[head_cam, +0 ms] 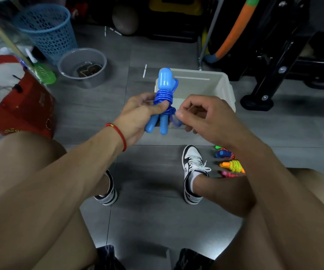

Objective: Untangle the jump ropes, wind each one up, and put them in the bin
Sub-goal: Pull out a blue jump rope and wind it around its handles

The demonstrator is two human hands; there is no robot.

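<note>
Head | left hand [137,115] grips blue rope [164,98] | right hand [204,117] pinches its cord

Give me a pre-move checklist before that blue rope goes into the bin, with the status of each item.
1. Blue rope wound round its handles: ok, coils sit tight on the pair.
2. Left hand holds the bundle: ok, thumb presses across the coils.
3. Loose end tucked: cannot tell, the right hand works at the lower coils and hides it.
4. Bin within reach and open: ok, it sits directly behind the bundle.
5. Space in the bin: ok for the part in view, which shows nothing inside; the near part is hidden.
6. Other ropes binned: not ok, they lie on the floor by the right shoe.
</note>
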